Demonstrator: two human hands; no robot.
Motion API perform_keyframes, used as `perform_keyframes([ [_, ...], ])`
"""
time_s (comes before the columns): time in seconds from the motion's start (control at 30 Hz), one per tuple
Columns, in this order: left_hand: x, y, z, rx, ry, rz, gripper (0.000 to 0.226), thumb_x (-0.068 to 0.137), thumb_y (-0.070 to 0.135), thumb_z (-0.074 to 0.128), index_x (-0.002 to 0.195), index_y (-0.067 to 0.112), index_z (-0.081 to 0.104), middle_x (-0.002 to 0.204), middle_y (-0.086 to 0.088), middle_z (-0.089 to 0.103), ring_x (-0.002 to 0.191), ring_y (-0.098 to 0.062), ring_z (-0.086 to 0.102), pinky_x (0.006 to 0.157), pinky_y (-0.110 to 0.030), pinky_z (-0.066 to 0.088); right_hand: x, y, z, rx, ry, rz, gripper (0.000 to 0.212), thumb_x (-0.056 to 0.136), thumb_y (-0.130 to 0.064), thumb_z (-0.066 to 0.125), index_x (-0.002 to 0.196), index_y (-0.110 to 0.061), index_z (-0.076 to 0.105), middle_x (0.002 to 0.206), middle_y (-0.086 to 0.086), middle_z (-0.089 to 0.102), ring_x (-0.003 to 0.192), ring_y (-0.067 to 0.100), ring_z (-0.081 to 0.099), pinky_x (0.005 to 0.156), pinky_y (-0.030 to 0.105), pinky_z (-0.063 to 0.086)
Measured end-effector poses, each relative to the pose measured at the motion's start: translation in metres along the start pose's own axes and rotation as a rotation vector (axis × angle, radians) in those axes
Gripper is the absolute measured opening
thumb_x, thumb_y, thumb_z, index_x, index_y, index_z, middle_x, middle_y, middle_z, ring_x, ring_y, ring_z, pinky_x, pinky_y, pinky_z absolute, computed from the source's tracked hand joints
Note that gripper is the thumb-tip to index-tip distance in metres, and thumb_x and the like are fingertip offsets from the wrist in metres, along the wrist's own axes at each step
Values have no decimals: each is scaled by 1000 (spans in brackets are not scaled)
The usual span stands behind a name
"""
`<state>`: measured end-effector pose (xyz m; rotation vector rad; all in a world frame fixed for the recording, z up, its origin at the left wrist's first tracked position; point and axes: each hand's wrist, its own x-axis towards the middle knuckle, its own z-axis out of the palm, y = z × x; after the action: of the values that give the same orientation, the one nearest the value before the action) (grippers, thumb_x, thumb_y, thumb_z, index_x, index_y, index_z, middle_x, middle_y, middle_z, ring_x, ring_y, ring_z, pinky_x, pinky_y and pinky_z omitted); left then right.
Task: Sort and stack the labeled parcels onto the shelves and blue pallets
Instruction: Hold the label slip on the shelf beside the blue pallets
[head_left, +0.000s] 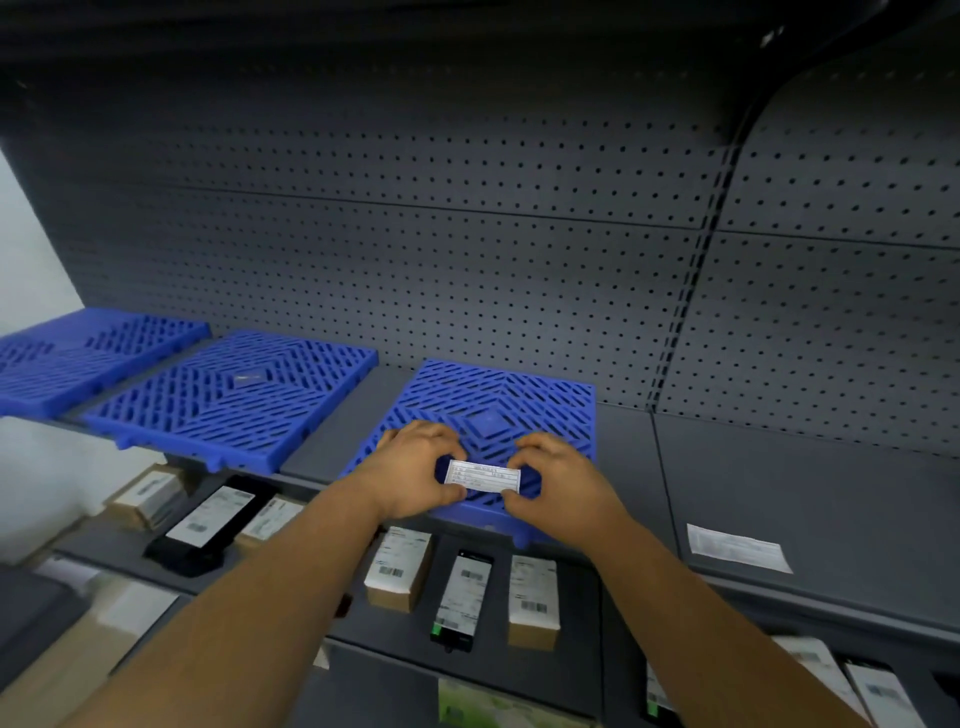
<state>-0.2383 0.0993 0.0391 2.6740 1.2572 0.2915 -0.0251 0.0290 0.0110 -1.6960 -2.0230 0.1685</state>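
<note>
Blue slatted plastic is what I'm looking down at: the right-hand blue pallet (498, 410) of three, sitting on the upper grey shelf (779, 483). Both hands are working over its front edge. The left hand (415, 475) and right hand (558, 483) are each pinching one short end of a small white label (482, 475), fingers curled in, so neither grip is free. The label's long axis is running left to right, parallel to the pallet's front edge, and it's lying right between the two grips, so neither hand is nearer. From here I can't tell whether it's already touching the slats or floating just above them. My guess is it's being set down flat near the front edge, so the whole thing turns on keeping it square to that edge.

The other two pallets (228, 395) are sitting further left, nothing stacked on them that I can see. A second white slip (737, 548) is lying on the bare shelf off to the right. Labeled parcels (397, 574) are waiting on the lower shelf below, brown and black boxes. Perforated grey backboard (467, 234) behind, dim lighting.
</note>
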Motion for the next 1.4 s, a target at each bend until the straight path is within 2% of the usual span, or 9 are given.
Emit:
perform_keyframes([
  [0.13,5,-15,-2,-6,-13,-4,51,82,43,70,129,31,54,141,11,42,134,-14,29,107,-36,20,9,-9,7,-29,-6,24,41,85,-36,68,121,-17,62,138,-2,47,126,16,45,105,38,38],
  [0.27,8,-20,-7,-75,-51,-37,75,81,48,70,146,34,34,155,10,23,144,-15,15,115,-44,13,9,-6,-3,-13,-14,78,54,86,-44,66,134,-22,51,141,-6,43,127,16,43,107,37,36],
  [0.4,19,-6,-12,-107,-12,26,68,87,53,61,146,33,34,155,10,25,143,-14,17,116,-41,12,-4,10,-31,-22,8,145,54,88,-46,64,135,-25,50,147,-8,38,134,14,37,110,32,34],
  [0.53,35,41,2,-65,59,174,65,91,58,52,147,30,34,154,8,28,142,-14,19,115,-37,13,-38,40,-60,-85,29,221,53,87,-44,65,134,-22,54,142,-5,46,130,15,43,109,30,35],
  [0.67,50,104,34,-21,-14,325,70,90,62,50,148,30,31,156,8,26,143,-14,17,117,-37,11,-83,68,-80,-120,47,321,54,79,-45,68,124,-16,63,130,0,57,122,20,52,106,33,40],
  [0.87,63,183,67,-13,-88,394,67,90,60,50,147,29,34,155,6,27,144,-15,16,116,-39,12,-138,105,-113,-133,49,428,51,80,-40,71,127,-22,61,135,-5,53,127,15,45,108,28,35],
  [1.0,69,213,82,4,-96,397,66,90,60,50,145,26,38,153,6,31,142,-14,19,115,-37,13,-157,127,-122,-125,9,451,59,72,-48,66,124,-19,64,135,-2,53,127,17,47,108,32,36],
  [1.17,75,228,93,8,-103,346,65,90,58,51,145,25,38,152,6,32,141,-13,19,114,-36,12,-161,143,-120,-137,-34,391,52,79,-36,73,127,-18,62,142,0,46,132,16,41,110,27,31],
  [1.4,77,227,93,31,-183,252,65,88,59,53,143,25,43,153,6,29,141,-14,18,113,-38,14,-158,155,-117,-185,-40,339,49,82,-39,69,126,-20,63,143,1,46,132,16,40,110,27,25],
])
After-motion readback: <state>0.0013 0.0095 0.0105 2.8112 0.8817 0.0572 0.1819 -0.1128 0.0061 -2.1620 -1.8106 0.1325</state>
